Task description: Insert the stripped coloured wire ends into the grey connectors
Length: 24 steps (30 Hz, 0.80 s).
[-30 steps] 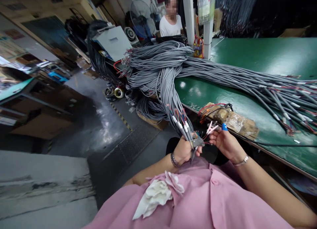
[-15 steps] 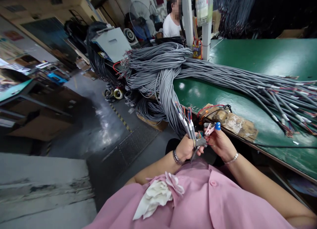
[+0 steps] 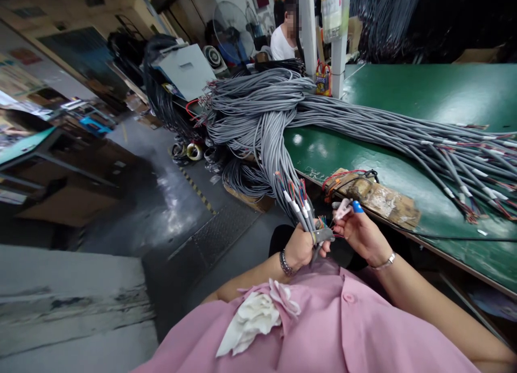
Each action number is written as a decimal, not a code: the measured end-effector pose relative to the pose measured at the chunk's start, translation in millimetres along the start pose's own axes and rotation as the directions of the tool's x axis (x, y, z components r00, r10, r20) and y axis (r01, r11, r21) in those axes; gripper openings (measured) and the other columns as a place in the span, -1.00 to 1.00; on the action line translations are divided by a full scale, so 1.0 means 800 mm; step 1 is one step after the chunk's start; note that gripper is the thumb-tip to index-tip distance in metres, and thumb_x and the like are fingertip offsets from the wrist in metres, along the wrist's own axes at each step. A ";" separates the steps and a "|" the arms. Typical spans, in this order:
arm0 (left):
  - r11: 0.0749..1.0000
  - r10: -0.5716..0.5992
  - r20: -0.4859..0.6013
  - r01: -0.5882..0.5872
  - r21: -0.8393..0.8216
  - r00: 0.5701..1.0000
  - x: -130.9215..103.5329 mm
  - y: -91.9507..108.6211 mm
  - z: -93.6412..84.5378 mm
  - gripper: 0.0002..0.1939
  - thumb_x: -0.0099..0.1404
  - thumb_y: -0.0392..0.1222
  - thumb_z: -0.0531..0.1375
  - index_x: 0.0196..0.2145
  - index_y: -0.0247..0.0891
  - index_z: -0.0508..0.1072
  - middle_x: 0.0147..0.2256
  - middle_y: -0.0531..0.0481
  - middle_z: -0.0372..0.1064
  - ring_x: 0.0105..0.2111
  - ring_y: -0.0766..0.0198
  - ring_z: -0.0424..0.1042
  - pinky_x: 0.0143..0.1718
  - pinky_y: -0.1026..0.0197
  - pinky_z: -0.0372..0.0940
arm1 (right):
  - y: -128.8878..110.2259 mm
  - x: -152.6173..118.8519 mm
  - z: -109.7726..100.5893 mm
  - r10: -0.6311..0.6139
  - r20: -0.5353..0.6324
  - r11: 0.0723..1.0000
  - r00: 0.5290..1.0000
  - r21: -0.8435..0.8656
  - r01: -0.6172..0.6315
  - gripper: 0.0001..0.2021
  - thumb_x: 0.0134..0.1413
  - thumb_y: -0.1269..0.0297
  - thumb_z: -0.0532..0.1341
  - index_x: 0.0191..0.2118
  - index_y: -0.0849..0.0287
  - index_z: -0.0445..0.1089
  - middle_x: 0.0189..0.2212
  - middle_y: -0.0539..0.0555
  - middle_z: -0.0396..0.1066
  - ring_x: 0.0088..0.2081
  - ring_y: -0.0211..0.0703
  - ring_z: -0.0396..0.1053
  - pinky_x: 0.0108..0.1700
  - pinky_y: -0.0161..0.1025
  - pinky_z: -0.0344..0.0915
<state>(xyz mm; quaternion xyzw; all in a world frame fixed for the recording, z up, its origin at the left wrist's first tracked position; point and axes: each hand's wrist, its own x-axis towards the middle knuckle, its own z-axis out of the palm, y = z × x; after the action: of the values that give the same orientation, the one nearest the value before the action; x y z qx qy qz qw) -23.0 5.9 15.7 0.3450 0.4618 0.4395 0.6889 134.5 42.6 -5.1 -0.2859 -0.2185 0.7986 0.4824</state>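
Note:
My left hand (image 3: 299, 249) is closed around several grey cables (image 3: 306, 218) with white bands near their ends. Short multicoloured wires fan out from those ends. A grey wrapping (image 3: 323, 235) shows at my left thumb, and a small tuft of bare-ended coloured wires (image 3: 322, 221) pokes up beside it. Just to the right, my right hand (image 3: 363, 237), with a blue cover on the thumb, pinches a small pale pink clip-like tool (image 3: 342, 208). Its tip is too small to make out. Thin red wires lie between the two hands.
A big pile of grey cables (image 3: 258, 101) drapes over the green table (image 3: 428, 90), with more cable ends (image 3: 480, 179) at the right. A worn wooden block (image 3: 375, 198) with red and black leads sits at the table edge. Another person (image 3: 283, 42) is behind the posts.
My left hand and its cables have shifted slightly left and tilted that way. The right hand has moved slightly right, still pinching the pink tool.

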 end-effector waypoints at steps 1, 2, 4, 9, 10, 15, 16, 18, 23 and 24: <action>1.000 0.010 -0.017 -0.011 -0.016 1.000 -0.001 0.000 0.001 -0.69 -0.03 -0.06 0.33 -0.58 -0.35 0.35 -0.71 0.01 0.32 -0.78 0.40 0.23 -0.72 0.34 0.13 | 0.000 -0.001 0.000 -0.021 -0.015 1.000 1.000 -0.021 0.021 -0.68 0.00 -0.03 0.27 -0.27 0.13 0.48 -0.37 0.03 0.45 -0.41 -0.26 0.34 -0.35 -0.32 0.31; 0.999 0.018 -0.031 -0.019 -0.032 0.999 -0.002 0.000 0.002 -0.69 -0.02 -0.06 0.32 -0.59 -0.34 0.34 -0.72 0.01 0.31 -0.78 0.40 0.23 -0.72 0.34 0.13 | -0.001 -0.002 0.001 -0.046 -0.028 0.998 0.999 -0.040 0.045 -0.73 0.01 0.03 0.28 -0.28 0.13 0.47 -0.40 0.02 0.44 -0.42 -0.27 0.33 -0.36 -0.33 0.30; 0.998 0.021 -0.054 -0.024 -0.056 0.998 -0.001 0.000 0.004 -0.70 -0.01 -0.07 0.31 -0.60 -0.34 0.34 -0.72 0.02 0.30 -0.77 0.40 0.23 -0.71 0.34 0.13 | -0.001 -0.003 0.004 -0.084 -0.042 0.995 0.996 -0.062 0.081 -0.76 0.03 0.06 0.28 -0.32 0.13 0.46 -0.44 0.00 0.42 -0.44 -0.28 0.30 -0.38 -0.33 0.28; 0.998 0.019 -0.077 -0.024 -0.059 0.997 0.003 0.004 0.014 -0.74 -0.02 -0.09 0.28 -0.59 -0.32 0.32 -0.72 0.04 0.29 -0.75 0.38 0.25 -0.70 0.33 0.13 | 0.003 -0.001 0.004 -0.138 -0.073 0.983 0.988 -0.135 0.128 -0.64 -0.03 -0.10 0.26 -0.37 0.14 0.46 -0.49 0.02 0.39 -0.48 -0.26 0.26 -0.41 -0.29 0.25; 0.998 0.018 -0.079 -0.022 -0.058 0.997 0.004 0.005 0.016 -0.73 -0.03 -0.09 0.28 -0.59 -0.31 0.31 -0.72 0.04 0.29 -0.75 0.38 0.25 -0.71 0.33 0.13 | 0.005 0.000 0.002 -0.186 -0.098 0.971 0.978 -0.173 0.168 -0.63 -0.04 -0.12 0.26 -0.39 0.14 0.46 -0.50 0.01 0.38 -0.49 -0.26 0.25 -0.42 -0.29 0.24; 0.999 0.009 -0.060 -0.012 -0.050 0.998 0.008 0.007 0.020 -0.72 -0.04 -0.07 0.29 -0.58 -0.32 0.32 -0.72 0.04 0.29 -0.77 0.39 0.24 -0.74 0.34 0.12 | 0.014 0.005 -0.003 -0.300 -0.133 0.926 0.944 -0.277 0.256 -0.56 -0.03 -0.20 0.20 -0.46 0.14 0.45 -0.52 0.02 0.39 -0.49 -0.24 0.26 -0.40 -0.27 0.23; 0.999 0.010 -0.060 -0.013 -0.050 0.998 0.009 0.006 0.020 -0.73 -0.04 -0.08 0.29 -0.58 -0.33 0.33 -0.72 0.04 0.29 -0.77 0.39 0.24 -0.74 0.35 0.12 | 0.014 0.006 -0.003 -0.254 -0.112 0.947 0.961 -0.230 0.224 -0.55 -0.03 -0.20 0.20 -0.45 0.15 0.45 -0.51 0.03 0.39 -0.49 -0.24 0.28 -0.40 -0.27 0.24; 0.998 0.010 -0.067 -0.014 -0.056 0.998 0.011 0.005 0.019 -0.72 -0.05 -0.07 0.29 -0.58 -0.33 0.33 -0.72 0.04 0.28 -0.77 0.38 0.24 -0.75 0.35 0.11 | 0.012 0.009 0.000 -0.173 -0.076 0.979 0.982 -0.123 0.163 -0.56 -0.05 -0.19 0.22 -0.44 0.16 0.45 -0.50 0.03 0.40 -0.49 -0.24 0.29 -0.41 -0.27 0.25; 1.000 -0.013 -0.081 0.011 -0.028 0.997 0.015 -0.001 0.016 -0.68 -0.04 -0.03 0.30 -0.58 -0.32 0.32 -0.73 0.03 0.29 -0.78 0.38 0.23 -0.74 0.34 0.12 | 0.010 0.015 0.004 -0.164 -0.117 0.986 0.980 -0.053 0.159 -0.59 -0.12 -0.15 0.29 -0.39 0.15 0.46 -0.54 0.00 0.40 -0.53 -0.25 0.27 -0.44 -0.27 0.25; 1.000 -0.012 -0.084 0.011 -0.016 0.996 0.015 -0.001 0.016 -0.68 -0.04 -0.03 0.30 -0.58 -0.32 0.32 -0.72 0.03 0.29 -0.78 0.38 0.23 -0.74 0.34 0.13 | 0.010 0.016 0.004 -0.167 -0.125 0.985 0.978 -0.051 0.162 -0.59 -0.13 -0.15 0.30 -0.37 0.15 0.46 -0.54 0.00 0.40 -0.53 -0.25 0.26 -0.44 -0.27 0.25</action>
<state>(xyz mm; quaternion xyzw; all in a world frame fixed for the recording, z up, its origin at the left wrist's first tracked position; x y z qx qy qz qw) -8.6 16.0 14.8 0.3183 0.4889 0.4531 0.6741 122.2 49.9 -11.0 -0.3277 -0.2261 0.7312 0.5540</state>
